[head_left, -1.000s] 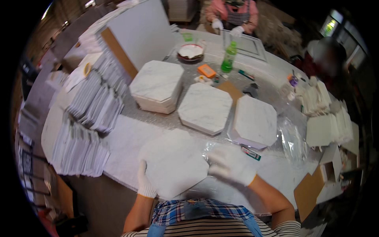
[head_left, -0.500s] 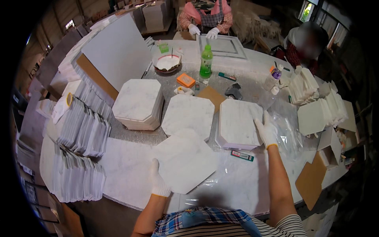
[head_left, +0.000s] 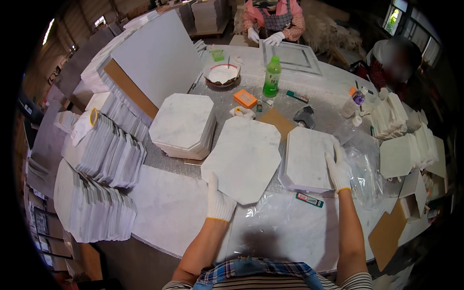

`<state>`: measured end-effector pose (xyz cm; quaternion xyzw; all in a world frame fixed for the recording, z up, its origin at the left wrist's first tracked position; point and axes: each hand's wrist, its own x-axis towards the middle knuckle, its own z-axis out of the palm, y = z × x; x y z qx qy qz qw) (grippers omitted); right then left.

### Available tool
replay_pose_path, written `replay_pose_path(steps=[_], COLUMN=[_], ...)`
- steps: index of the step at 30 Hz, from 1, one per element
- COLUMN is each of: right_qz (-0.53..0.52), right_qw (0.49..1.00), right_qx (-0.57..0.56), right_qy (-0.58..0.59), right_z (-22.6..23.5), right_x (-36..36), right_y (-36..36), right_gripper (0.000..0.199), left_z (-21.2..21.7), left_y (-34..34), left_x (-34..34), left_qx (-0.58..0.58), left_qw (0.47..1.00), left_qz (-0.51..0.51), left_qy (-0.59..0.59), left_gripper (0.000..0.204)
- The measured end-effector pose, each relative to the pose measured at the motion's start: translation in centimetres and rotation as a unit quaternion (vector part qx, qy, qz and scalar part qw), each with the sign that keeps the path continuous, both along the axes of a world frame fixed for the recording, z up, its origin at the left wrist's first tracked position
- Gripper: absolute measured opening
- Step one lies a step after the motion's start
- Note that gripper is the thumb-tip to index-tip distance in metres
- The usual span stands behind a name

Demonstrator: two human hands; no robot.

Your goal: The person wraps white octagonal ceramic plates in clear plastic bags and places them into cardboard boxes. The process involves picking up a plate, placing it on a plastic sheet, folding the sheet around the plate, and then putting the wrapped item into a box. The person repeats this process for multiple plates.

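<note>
My left hand [head_left: 220,203], in a white knit glove, grips the near-left edge of a white marble tile [head_left: 244,159] with clipped corners. The thumb lies on top; the other fingers are hidden beneath. This tile is over the middle pile and hides most of it. My right hand [head_left: 339,170], also gloved, rests against the right edge of a stack of similar tiles [head_left: 309,157], its fingers stretched out. A taller tile stack [head_left: 181,121] stands left of the held tile.
Rows of upright tiles [head_left: 104,154] line the left side. A green bottle [head_left: 272,77], an orange box [head_left: 245,98] and a bowl [head_left: 222,74] stand farther back. Clear plastic film [head_left: 362,179] lies at right. Across the table, a co-worker's gloved hands [head_left: 274,38] touch a framed panel.
My left hand has carried the tile away from me, from the near side to over the middle pile. My right hand stays at the right stack. The whole view has shifted slightly.
</note>
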<state>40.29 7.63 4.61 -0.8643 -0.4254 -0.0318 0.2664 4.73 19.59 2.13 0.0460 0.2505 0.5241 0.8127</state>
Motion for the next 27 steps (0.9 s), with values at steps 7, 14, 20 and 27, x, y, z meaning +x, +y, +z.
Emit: replay_pose_path(steps=[7, 14, 20, 27], right_qz=[-0.009, -0.029, -0.027, -0.032], right_qw=[1.0, 0.999, 0.999, 0.998], right_qx=[0.017, -0.02, -0.017, -0.025], right_qy=[0.006, 0.034, 0.022, 0.036], right_z=[-0.5, 0.5, 0.4, 0.4], right_x=[0.5, -0.1, -0.1, -0.2], right_y=[0.2, 0.1, 0.1, -0.3], right_gripper=[0.056, 0.056, 0.057, 0.058], left_z=[-0.3, 0.2, 1.2, 2.1], left_y=[0.2, -0.5, -1.5, -3.8], left_x=[1.1, 0.2, 2.1, 2.0], left_qx=[-0.015, -0.053, -0.021, 0.169], left_qw=[0.991, 0.985, 0.99, 0.952], left_qz=[0.011, -0.093, -0.028, -0.202], left_qy=[0.133, 0.132, 0.136, 0.156], left_gripper=[0.054, 0.053, 0.058, 0.046])
